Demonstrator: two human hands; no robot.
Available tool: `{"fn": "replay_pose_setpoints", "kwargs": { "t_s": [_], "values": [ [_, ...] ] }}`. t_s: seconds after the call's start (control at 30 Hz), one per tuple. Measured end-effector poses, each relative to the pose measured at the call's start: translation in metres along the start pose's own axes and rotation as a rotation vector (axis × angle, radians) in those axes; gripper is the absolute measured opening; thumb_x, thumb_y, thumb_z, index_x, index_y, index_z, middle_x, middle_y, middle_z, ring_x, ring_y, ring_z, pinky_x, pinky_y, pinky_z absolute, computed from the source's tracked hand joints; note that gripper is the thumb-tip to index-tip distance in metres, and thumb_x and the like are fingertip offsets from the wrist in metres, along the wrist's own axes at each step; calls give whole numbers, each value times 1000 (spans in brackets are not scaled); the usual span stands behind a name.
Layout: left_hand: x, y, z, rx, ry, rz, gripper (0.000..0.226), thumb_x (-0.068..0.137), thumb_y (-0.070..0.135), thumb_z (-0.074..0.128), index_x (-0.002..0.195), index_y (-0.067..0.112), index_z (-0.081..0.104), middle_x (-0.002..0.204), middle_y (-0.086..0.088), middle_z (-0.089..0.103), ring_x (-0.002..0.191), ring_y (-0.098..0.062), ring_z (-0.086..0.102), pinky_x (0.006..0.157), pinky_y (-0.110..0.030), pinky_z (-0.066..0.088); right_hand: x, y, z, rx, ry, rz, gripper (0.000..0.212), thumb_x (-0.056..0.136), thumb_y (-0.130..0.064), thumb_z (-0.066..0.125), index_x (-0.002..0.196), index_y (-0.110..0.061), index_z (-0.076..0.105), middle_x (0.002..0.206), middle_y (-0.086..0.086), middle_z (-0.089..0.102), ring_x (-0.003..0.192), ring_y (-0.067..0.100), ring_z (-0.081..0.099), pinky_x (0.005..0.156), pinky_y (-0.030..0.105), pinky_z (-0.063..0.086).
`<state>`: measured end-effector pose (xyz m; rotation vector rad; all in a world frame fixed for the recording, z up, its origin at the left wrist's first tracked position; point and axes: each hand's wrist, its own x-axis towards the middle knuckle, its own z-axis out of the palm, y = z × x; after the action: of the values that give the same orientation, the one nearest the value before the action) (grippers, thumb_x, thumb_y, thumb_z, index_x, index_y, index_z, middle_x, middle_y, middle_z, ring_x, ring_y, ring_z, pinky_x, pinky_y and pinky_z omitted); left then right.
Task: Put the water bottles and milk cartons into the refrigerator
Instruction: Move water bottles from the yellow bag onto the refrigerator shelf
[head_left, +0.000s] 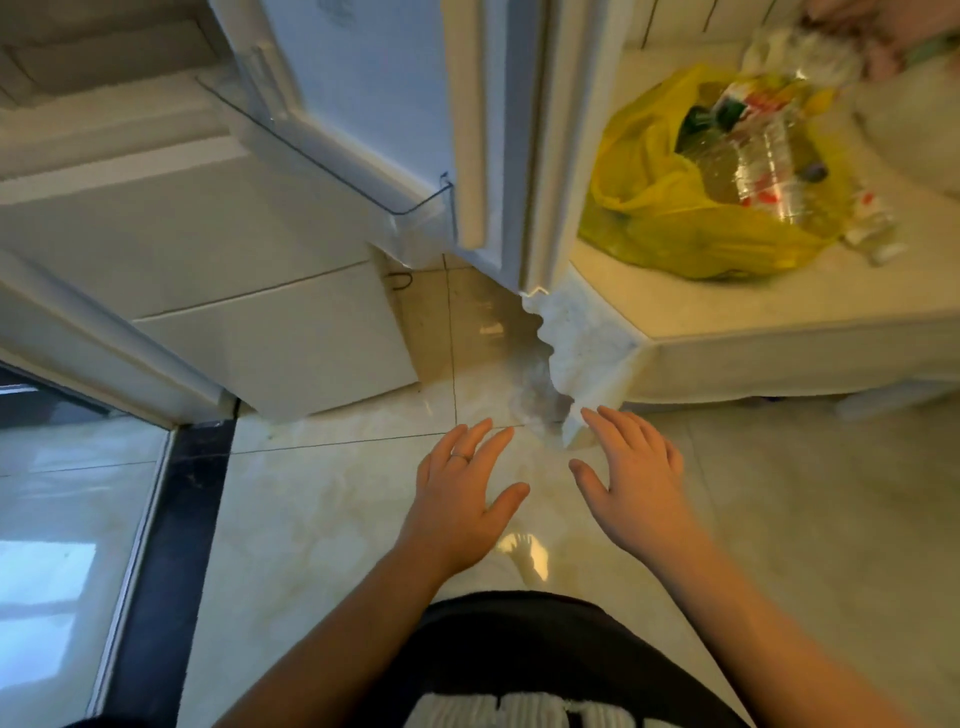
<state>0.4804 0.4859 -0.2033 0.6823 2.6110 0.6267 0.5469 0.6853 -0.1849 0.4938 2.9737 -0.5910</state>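
Blur smears the far right corner, where something pinkish is cut off by the frame, and I cannot tell what it is. Water bottles (753, 156) lie in a yellow bag (675, 228) on the pale counter (779, 312) at far right. One clear bottle pokes out past the bag's right side. I cannot make out any milk cartons among them. The refrigerator (234, 312) stands far left with its top out of frame. Its open door (374, 78) swings toward me with a clear door shelf (332, 156), its outer edge close beside the counter's corner. My left hand (462, 493) and right hand (631, 478) hover apart over the shiny floor (322, 509), fingers spread, holding nothing. Open tile lies between the door's bottom corner and my hands.
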Motion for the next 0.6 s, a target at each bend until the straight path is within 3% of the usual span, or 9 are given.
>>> {"fn": "replay_pose_setpoints", "kwargs": {
  "t_s": [0.23, 0.4, 0.6],
  "values": [
    [74, 71, 29, 6, -89, 232, 67, 92, 65, 35, 151, 35, 30, 160, 7, 25, 149, -19, 15, 121, -41, 16, 11, 78, -32, 17, 84, 171, 59, 91, -49, 46, 146, -28, 40, 147, -5, 43, 137, 21, 37, 109, 44, 28],
    [147, 119, 38, -2, -117, 341, 73, 87, 72, 24, 151, 36, 31, 160, 8, 26, 148, -17, 16, 119, -46, 22, 49, 127, -62, 14, 107, 288, 59, 94, -45, 52, 148, -29, 35, 151, -6, 39, 140, 19, 31, 112, 43, 24],
    [236, 172, 30, -14, -86, 409, 74, 87, 69, 27, 150, 31, 35, 159, 4, 31, 146, -22, 24, 116, -48, 27, 116, 171, -112, -3, 163, 298, 59, 93, -43, 55, 148, -31, 36, 151, -6, 40, 140, 19, 32, 111, 43, 24]
  ]
}}
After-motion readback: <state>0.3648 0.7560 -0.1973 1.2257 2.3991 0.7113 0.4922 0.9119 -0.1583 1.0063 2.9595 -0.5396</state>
